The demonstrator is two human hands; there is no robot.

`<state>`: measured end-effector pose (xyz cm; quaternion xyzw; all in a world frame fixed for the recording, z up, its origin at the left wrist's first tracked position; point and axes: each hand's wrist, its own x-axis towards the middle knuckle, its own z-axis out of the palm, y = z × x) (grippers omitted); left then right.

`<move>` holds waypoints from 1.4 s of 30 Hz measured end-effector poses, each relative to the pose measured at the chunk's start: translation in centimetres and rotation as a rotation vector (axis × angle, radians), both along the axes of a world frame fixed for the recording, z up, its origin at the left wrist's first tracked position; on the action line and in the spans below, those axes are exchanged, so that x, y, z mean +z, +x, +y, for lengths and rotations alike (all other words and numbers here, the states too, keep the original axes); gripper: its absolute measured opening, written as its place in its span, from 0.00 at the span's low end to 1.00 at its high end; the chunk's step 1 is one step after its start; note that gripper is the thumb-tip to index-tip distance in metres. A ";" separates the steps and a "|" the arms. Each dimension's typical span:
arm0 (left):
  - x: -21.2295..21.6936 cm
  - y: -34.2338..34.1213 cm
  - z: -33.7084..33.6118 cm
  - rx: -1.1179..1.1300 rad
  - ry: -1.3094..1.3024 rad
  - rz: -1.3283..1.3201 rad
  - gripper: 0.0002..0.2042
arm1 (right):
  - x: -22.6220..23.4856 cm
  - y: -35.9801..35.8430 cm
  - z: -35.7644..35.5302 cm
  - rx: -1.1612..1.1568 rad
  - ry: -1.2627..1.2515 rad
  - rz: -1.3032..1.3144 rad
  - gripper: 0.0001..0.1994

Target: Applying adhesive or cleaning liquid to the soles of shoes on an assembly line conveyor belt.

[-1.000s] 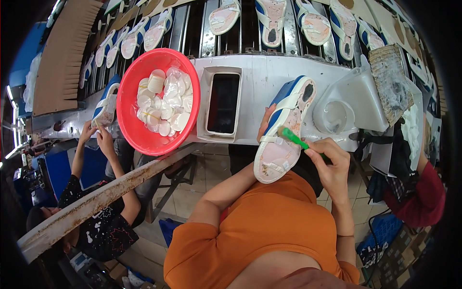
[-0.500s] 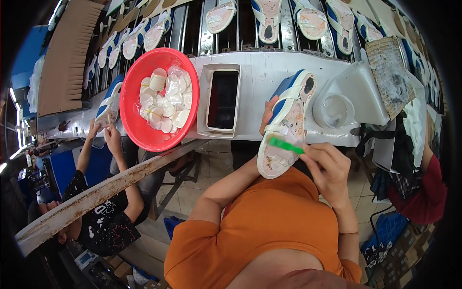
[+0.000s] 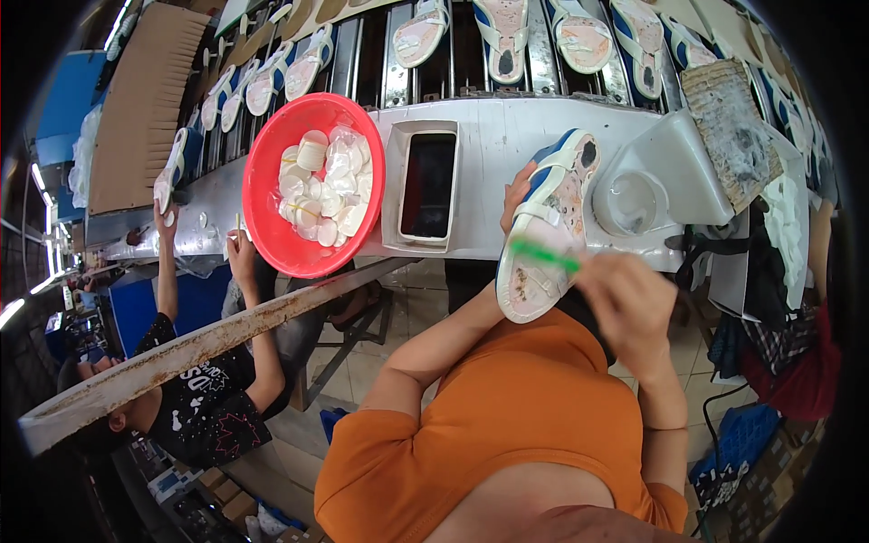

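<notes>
the left hand (image 3: 518, 192) curls its fingers around the far side of a white and blue shoe sole (image 3: 546, 226), holding it sole-side up just off the near edge of the grey metal workbench (image 3: 493, 136). the right hand (image 3: 625, 303) pinches a green-handled brush (image 3: 543, 254) whose tip lies on the sole's heel half. on the bench, a red round plastic basin (image 3: 262, 195) of white pads overhangs the near edge, beside a rectangular grey tray (image 3: 425, 185). a clear round cup (image 3: 632, 201) stands right of the sole.
</notes>
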<state>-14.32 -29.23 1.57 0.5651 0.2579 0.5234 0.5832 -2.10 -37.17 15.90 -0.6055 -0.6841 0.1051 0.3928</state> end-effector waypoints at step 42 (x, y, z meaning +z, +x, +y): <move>2.1 0.5 7.4 0.078 -0.444 -0.154 0.28 | -4.8 6.4 -2.1 -0.614 -0.533 -0.308 0.07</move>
